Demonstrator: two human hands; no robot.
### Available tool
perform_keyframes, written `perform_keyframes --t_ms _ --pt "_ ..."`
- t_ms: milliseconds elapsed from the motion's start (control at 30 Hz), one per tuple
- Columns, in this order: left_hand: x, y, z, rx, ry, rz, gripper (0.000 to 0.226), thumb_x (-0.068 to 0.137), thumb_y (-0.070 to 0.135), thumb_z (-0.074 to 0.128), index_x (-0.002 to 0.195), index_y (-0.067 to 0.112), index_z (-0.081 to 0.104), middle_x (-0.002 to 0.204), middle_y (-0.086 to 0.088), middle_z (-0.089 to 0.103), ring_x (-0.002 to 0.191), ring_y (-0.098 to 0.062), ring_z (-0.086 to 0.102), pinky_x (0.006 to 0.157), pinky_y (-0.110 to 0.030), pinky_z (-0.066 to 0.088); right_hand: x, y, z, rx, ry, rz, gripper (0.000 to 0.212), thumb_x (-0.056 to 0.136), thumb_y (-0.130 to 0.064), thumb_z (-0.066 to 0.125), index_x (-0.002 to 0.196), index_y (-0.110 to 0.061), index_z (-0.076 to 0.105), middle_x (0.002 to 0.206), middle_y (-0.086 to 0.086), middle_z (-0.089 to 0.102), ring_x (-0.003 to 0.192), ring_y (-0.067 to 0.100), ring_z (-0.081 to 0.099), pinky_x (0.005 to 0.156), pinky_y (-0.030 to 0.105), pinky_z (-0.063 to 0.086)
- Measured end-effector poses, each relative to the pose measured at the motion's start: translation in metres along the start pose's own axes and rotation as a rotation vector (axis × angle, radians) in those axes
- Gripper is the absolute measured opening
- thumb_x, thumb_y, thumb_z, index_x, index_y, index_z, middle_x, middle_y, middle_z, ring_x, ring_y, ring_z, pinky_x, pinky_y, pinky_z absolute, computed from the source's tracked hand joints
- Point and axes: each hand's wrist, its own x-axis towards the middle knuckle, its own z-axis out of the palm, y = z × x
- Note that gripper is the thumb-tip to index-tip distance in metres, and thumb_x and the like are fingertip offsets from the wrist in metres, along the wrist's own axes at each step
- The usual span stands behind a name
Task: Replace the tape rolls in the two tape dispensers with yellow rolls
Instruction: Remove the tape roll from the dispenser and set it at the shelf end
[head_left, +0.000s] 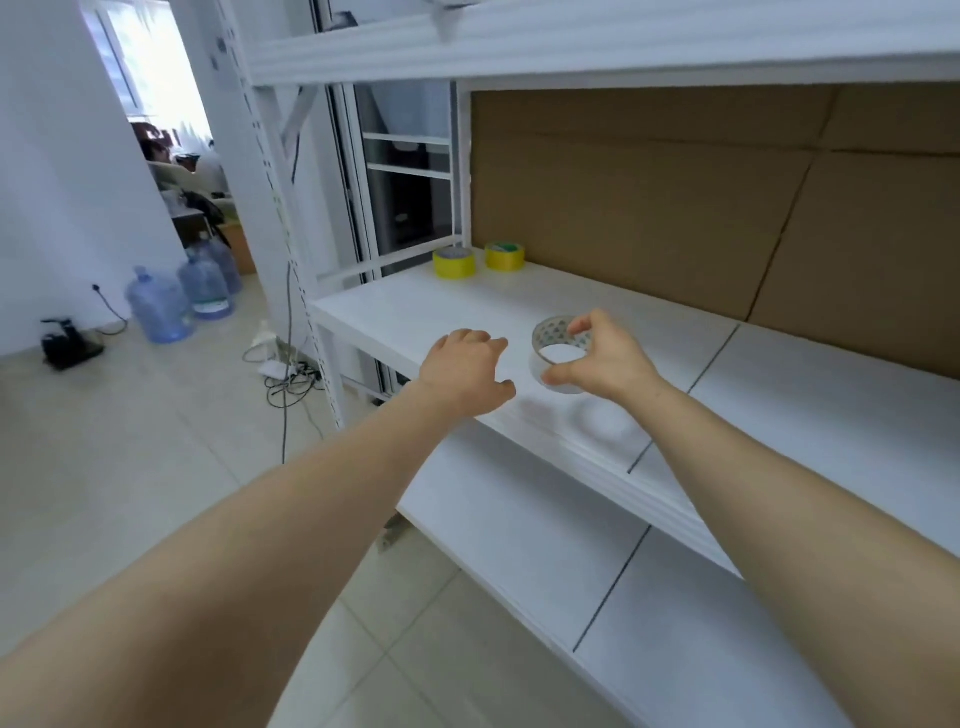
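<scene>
clear roll (551, 332) partly behind rt fingers (582, 326)

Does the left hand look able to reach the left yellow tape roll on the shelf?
Probably yes: the left hand is empty; only bare white shelf separates it from the left yellow tape roll.

The clear roll (551, 332) is showing a pale core printed with small dark marks. At eleven o'clock from it, two yellow rolls (453, 262) (504, 256) are sitting on the white shelf (415, 306). Brown cardboard (649, 197) is backing it, and blue jugs (158, 309) are standing at nine o'clock on beige tiles (130, 441).
</scene>
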Motion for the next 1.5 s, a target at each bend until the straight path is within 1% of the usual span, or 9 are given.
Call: perform_keyframes --t_ms 267,533,667,800,900,1067,1200,1333,1500 --pt "0.052 -0.094 0.005 -0.050 -0.010 -0.109 0.065 0.089 0.041 0.050 0.146 0.019 0.030 0.152 -0.006 0.034 0.140 -0.028 0.028 0.114 -0.038 0.024 0.088 -0.054 0.064 -0.003 -0.069 -0.045 0.070 0.067 -0.030 0.080 0.127 -0.018 0.044 0.134 0.005 0.046 0.117 0.022 0.049 0.080 0.029 0.041" --pt "0.143 -0.180 0.002 -0.016 -0.044 -0.193 0.065 0.089 0.039 0.050 0.147 0.016 0.029 0.150 -0.008 0.036 0.138 -0.028 0.031 0.110 -0.038 0.029 0.200 -0.082 0.128 0.037 -0.124 -0.053 0.071 0.067 -0.033 0.079 0.127 -0.017 0.046 0.134 0.007 0.045 0.117 0.022 0.050 0.084 0.028 0.040" --pt "0.183 -0.216 0.005 -0.031 -0.035 -0.225 0.064 0.090 0.037 0.050 0.147 0.017 0.029 0.151 -0.007 0.035 0.139 -0.027 0.030 0.109 -0.038 0.031 0.247 -0.088 0.156 0.039 -0.143 -0.047 0.071 0.066 -0.032 0.080 0.127 -0.017 0.046 0.133 0.007 0.045 0.116 0.022 0.050 0.086 0.029 0.041" --pt "0.210 -0.248 0.012 -0.038 -0.069 -0.247 0.062 0.091 0.033 0.050 0.147 0.017 0.028 0.151 -0.006 0.034 0.140 -0.026 0.029 0.107 -0.038 0.033 0.279 -0.099 0.187 0.032 -0.185 -0.052 0.074 0.064 -0.030 0.081 0.127 -0.018 0.045 0.133 0.006 0.043 0.117 0.021 0.050 0.091 0.030 0.042" --pt "0.230 -0.273 0.016 -0.049 -0.073 -0.256 0.058 0.091 0.026 0.049 0.146 0.017 0.031 0.150 -0.006 0.037 0.138 -0.027 0.031 0.107 -0.040 0.035 0.297 -0.108 0.209 0.030 -0.200 -0.055 0.074 0.064 -0.029 0.081 0.128 -0.018 0.044 0.133 0.006 0.041 0.118 0.021 0.049 0.093 0.030 0.042" --pt "0.267 -0.310 0.018 -0.070 -0.069 -0.211 0.061 0.088 0.006 0.043 0.146 0.016 0.030 0.150 -0.008 0.036 0.139 -0.027 0.031 0.110 -0.040 0.033 0.324 -0.126 0.240 -0.010 -0.223 -0.040 0.073 0.067 -0.025 0.078 0.129 -0.018 0.042 0.134 0.007 0.038 0.120 0.023 0.047 0.098 0.032 0.044" --pt "0.300 -0.334 0.012 -0.094 -0.051 -0.085 0.052 0.087 0.003 0.042 0.138 0.011 0.041 0.137 -0.013 0.049 0.125 -0.031 0.045 0.097 -0.038 0.043 0.340 -0.142 0.266 -0.025 -0.195 -0.021 0.077 0.066 -0.027 0.079 0.131 -0.019 0.039 0.132 0.007 0.038 0.121 0.023 0.046 0.099 0.033 0.044" --pt "0.328 -0.359 0.010 -0.105 -0.077 0.032 0.051 0.084 0.000 0.041 0.134 0.006 0.045 0.133 -0.016 0.050 0.121 -0.033 0.048 0.095 -0.039 0.047 0.349 -0.162 0.290 -0.052 -0.186 0.025 0.089 0.064 -0.036 0.080 0.138 -0.021 0.033 0.134 0.007 0.038 0.124 0.022 0.043 0.100 0.033 0.041" --pt "0.351 -0.378 0.013 -0.168 -0.125 0.132 0.047 0.086 0.002 0.040 0.132 0.005 0.047 0.130 -0.016 0.052 0.116 -0.033 0.052 0.091 -0.037 0.047 0.352 -0.178 0.308 -0.105 -0.209 0.119 0.110 0.061 -0.042 0.083 0.147 -0.023 0.017 0.140 0.008 0.028 0.133 0.024 0.035 0.109 0.036 0.036"
